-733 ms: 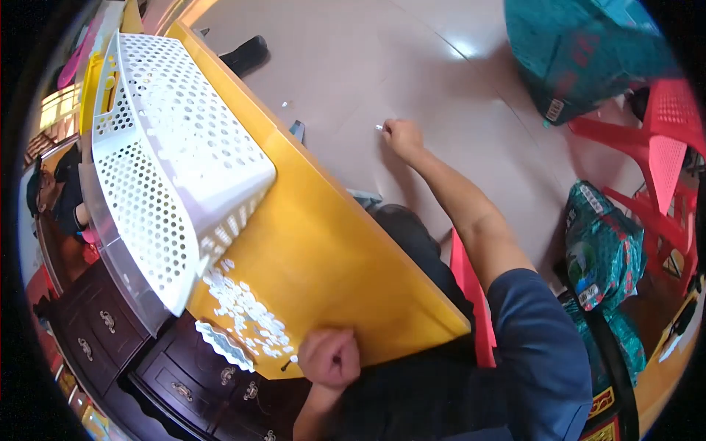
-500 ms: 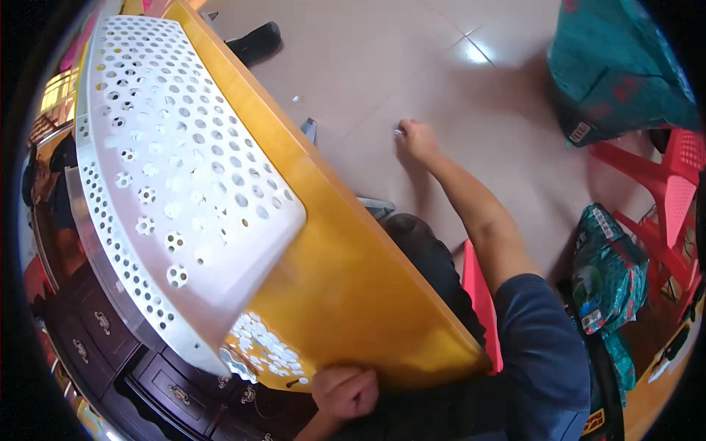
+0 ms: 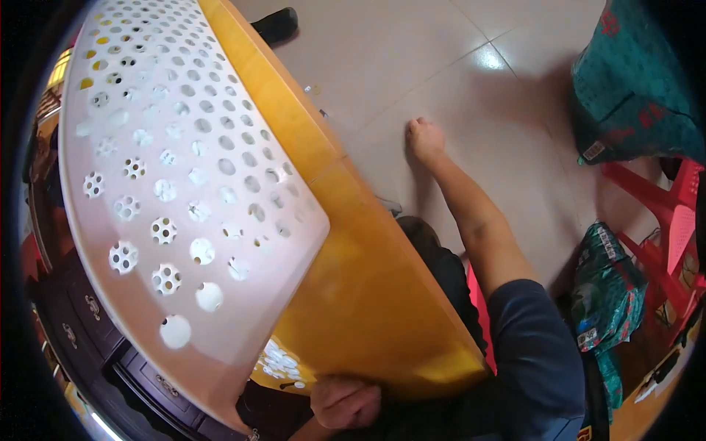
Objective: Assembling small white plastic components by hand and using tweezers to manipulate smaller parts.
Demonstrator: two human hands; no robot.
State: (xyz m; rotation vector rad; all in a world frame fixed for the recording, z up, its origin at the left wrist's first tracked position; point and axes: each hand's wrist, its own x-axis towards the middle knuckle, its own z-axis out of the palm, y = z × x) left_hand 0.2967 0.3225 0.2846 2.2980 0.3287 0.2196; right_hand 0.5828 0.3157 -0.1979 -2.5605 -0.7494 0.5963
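My right arm reaches out beyond the table's edge, and its hand (image 3: pixel 426 140) is closed above the tiled floor. What its fingers hold, if anything, does not show. At the near end of the orange-yellow table (image 3: pixel 360 294), my left hand (image 3: pixel 346 403) is curled into a fist by the edge, its inside hidden. Next to that fist lie many small flat white pieces (image 3: pixel 279 364) and a small dark item (image 3: pixel 287 385). A large white perforated plastic tray (image 3: pixel 220 353) covers the table's left side. Round white pieces (image 3: pixel 165 231), several with holes, show at its holes.
Teal printed bags (image 3: pixel 632 88) stand at the right by a red plastic stool (image 3: pixel 676 213); another teal bag (image 3: pixel 610 287) is nearer me. A dark drawer cabinet (image 3: pixel 147 382) is at the lower left. A dark shoe (image 3: pixel 277 26) shows on the floor (image 3: pixel 397 59) at the top.
The view has shifted, so the tray looks larger and its perforated side wall is out of sight. A small shiny thing at my right fingertips no longer shows. Both hands stay nearly in place.
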